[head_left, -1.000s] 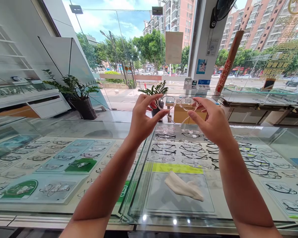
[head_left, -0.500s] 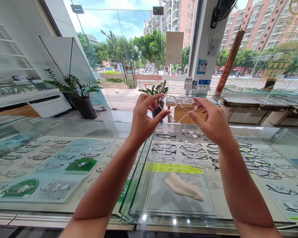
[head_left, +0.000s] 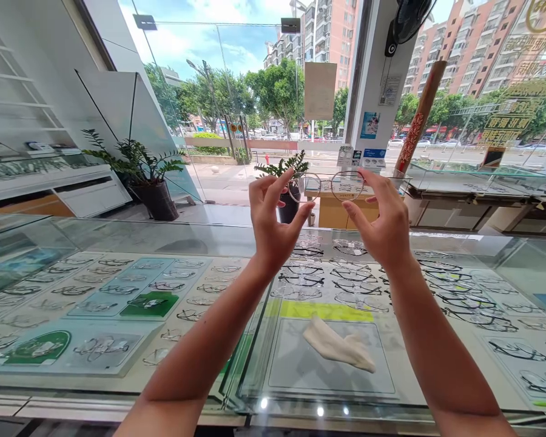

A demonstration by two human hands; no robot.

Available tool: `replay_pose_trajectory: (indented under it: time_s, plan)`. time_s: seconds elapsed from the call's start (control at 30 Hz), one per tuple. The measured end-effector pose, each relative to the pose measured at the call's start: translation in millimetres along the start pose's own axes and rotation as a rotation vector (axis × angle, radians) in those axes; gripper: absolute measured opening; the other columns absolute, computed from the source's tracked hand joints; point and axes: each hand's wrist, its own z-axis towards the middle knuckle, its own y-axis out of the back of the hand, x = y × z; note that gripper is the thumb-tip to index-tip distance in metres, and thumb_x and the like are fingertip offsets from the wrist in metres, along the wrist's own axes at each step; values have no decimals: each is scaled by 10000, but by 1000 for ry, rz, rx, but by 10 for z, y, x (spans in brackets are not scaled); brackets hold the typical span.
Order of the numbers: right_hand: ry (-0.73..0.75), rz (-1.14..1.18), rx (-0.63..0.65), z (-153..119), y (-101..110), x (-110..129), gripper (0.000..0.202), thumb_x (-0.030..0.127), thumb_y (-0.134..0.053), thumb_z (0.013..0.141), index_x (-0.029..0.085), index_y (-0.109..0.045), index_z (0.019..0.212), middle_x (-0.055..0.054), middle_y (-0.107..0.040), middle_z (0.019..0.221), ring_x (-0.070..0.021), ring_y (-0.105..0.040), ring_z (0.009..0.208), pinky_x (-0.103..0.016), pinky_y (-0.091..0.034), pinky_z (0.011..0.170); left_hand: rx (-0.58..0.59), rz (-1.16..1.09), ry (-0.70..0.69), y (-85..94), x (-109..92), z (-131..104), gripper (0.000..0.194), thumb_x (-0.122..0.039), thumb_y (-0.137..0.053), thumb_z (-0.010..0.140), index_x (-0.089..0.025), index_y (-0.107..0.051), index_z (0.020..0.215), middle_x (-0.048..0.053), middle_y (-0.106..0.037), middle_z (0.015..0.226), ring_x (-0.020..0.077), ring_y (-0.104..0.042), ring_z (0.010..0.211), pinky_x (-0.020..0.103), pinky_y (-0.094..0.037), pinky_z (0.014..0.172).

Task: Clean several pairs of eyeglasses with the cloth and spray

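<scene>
Two hands (head_left: pixel 275 221) (head_left: pixel 386 220) flank glasses (head_left: pixel 326 181) (held at sides).

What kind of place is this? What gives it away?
Probably an eyewear shop: rows of glasses frames are laid out in glass display cases, and a round-rimmed pair is being held up.

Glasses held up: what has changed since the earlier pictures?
The left grip and right grip swung inward at the wrists, and the glasses turned: the temple ends seen beneath before are now out of sight. Nothing was let go. The cloth stayed where it lay.
</scene>
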Motion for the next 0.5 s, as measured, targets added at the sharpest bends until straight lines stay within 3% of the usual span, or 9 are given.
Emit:
replay_pose_trajectory:
  time_s: [0.1, 0.23, 0.5]
  plan:
    - [-43, 41, 21, 4, 3, -37, 537, 364, -681, 1011, 324, -572, 1535, -102, -699, 1460, -338, -698, 1269, -501, -678, 872, -6, 36, -47, 22, -58, -1, 636, -427, -858, 893, -319, -649, 1485, 111, -577, 1285, 259, -621, 1097, 363, -592, 792]
    - [-58, 38, 29, 6, 2, -50, 537, 362, -679, 1013, 327, -574, 1539, -97, -705, 1459, -326, -714, 1241, -485, -680, 858, 13, 34, -43, 42, -77, 3, 630, -434, -841, 907, -329, -639, 1494, 113, -582, 1301, 277, -621, 1140, 382, -599, 825]
    - [-16, -39, -18, -37, -70, 91, 516, 318, -684, 1021, 294, -583, 1526, -105, -723, 1403, -331, -687, 1302, -578, -619, 1084, 58, -75, 144, -38, 63, -29, 657, -502, -853, 889, -316, -609, 1470, 108, -596, 1343, 242, -674, 1129, 310, -633, 753]
